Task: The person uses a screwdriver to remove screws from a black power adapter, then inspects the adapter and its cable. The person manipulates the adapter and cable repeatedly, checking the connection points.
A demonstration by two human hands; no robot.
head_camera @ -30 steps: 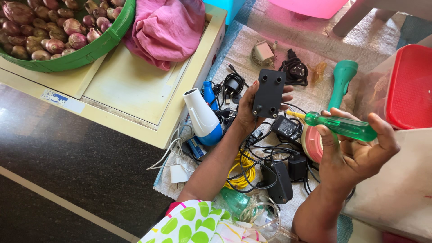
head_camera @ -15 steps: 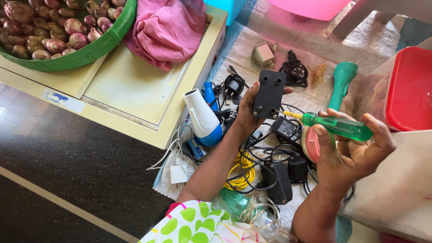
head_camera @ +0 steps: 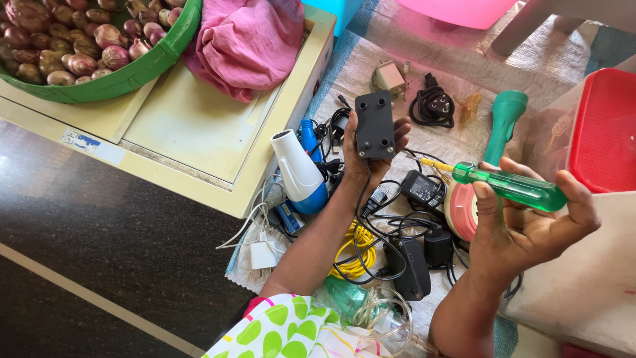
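Left hand (head_camera: pixel 371 156) grips the black adapter (head_camera: pixel 375 124) screw-side up — right hand (head_camera: pixel 523 225) clutches the green screwdriver (head_camera: pixel 510 187), tip toward it.

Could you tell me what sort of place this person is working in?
Probably a home floor used for small electrical repairs: a woven mat strewn with adapters and cables, a hair dryer, and a green basket of onions nearby.

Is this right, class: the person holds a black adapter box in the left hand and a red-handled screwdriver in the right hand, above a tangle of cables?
Not quite. In the head view the screwdriver in the right hand has a green handle, not red. The rest holds: the left hand holds the black adapter box above the tangle of cables.
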